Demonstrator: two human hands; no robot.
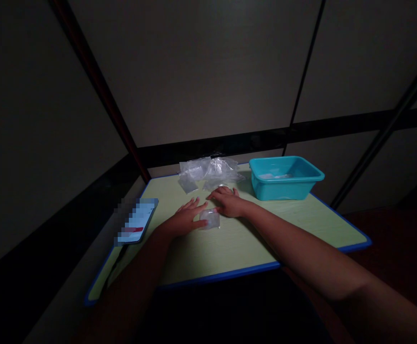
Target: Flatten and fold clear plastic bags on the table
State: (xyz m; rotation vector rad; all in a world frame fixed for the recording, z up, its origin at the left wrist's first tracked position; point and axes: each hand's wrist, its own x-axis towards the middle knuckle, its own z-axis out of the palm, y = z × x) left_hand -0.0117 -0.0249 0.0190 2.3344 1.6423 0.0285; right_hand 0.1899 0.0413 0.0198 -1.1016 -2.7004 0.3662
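A small clear plastic bag point(210, 220) lies flat on the pale green table point(223, 253), between my two hands. My left hand point(185, 219) rests at its left side with fingers spread, the thumb touching the bag's left part. At the bag's upper right edge is my right hand point(228, 201), its thumb on the corner and its other fingers reaching out over the table, apart. Just beyond my hands, a heap of clear plastic bags point(212, 171) lies by the table's back edge.
A turquoise basket point(283, 188) with some clear or white pieces inside stands at the back right. On the left edge lies a phone point(137, 222) with its screen lit, a dark cable below it. Dark panelled walls rise behind the table.
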